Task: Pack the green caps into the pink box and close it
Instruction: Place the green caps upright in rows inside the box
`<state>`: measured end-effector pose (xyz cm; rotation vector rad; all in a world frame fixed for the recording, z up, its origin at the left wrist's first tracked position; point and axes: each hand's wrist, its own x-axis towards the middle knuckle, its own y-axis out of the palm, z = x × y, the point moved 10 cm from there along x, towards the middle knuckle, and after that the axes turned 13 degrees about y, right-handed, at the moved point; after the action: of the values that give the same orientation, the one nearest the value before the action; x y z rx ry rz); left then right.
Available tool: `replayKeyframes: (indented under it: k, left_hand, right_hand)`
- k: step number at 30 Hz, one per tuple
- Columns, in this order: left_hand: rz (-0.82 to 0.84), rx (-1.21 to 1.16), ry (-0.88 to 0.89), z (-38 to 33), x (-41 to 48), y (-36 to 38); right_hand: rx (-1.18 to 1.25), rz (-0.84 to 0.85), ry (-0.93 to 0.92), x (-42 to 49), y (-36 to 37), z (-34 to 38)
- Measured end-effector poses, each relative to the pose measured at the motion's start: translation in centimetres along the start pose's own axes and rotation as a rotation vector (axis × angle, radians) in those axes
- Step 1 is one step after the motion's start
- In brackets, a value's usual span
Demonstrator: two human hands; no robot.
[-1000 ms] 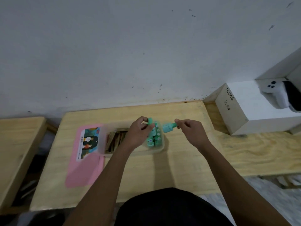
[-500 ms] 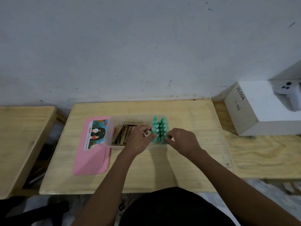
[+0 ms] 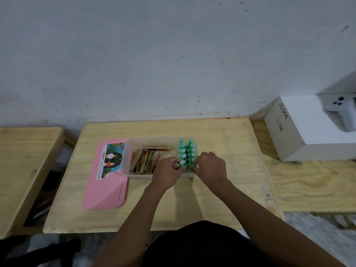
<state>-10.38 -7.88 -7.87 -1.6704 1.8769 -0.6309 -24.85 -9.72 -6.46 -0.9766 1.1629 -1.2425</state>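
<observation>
Translucent plastic box [image 3: 127, 158], wooden table [image 3: 221, 143]

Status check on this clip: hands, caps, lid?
Left hand and right hand pinching green caps at near end of rows. Caps upright in clear box. Pink lid off, flat beside it. Nothing blocking.

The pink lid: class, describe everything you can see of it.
The pink lid lies flat on the wooden table, off the box and just left of the clear box, whose left edge seems to overlap it. It looks like smooth plastic with rounded corners and a raised ridge near its right edge. A colourful printed label with cartoon figures covers its far half. Neither hand touches it.
</observation>
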Motion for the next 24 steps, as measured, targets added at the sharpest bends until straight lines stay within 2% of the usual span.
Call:
replayKeyframes:
  k: [11,24]
  left_hand:
    - [0.073,0.093,-0.058,0.6,0.9,1.0]
    - [0.134,0.063,-0.127,1.9,1.3,2.2]
  right_hand:
    - [0.065,0.185,0.061,1.0,0.9,-0.9]
    - [-0.073,0.096,-0.040,0.6,0.8,0.5]
